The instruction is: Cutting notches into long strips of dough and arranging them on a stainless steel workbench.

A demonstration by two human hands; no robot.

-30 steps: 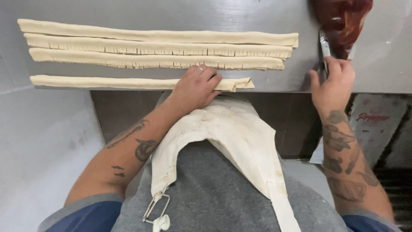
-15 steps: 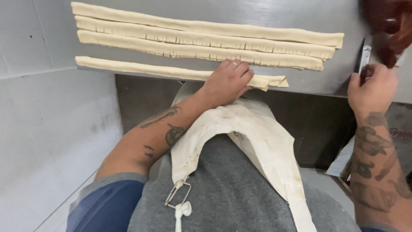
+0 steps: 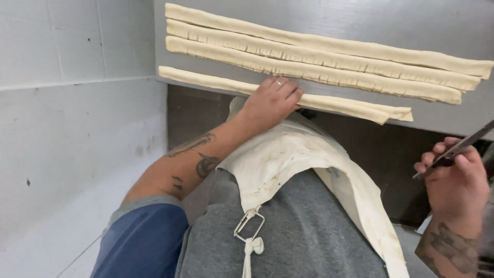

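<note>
The left hand (image 3: 270, 100) lies flat, fingers open, on the nearest dough strip (image 3: 288, 97), whose long axis runs left-right along the worktop (image 3: 360, 20) edge. Beyond this grip, three strips (image 3: 319, 56) lie parallel, apparently already notched. The right hand (image 3: 455, 188) grips a metal blade (image 3: 455, 149), held off the worktop; the near strip seems uncut.

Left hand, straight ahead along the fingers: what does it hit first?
The left hand already rests on the nearest dough strip. Going on, it would probably meet the next strip, across a bare band of table.
</note>
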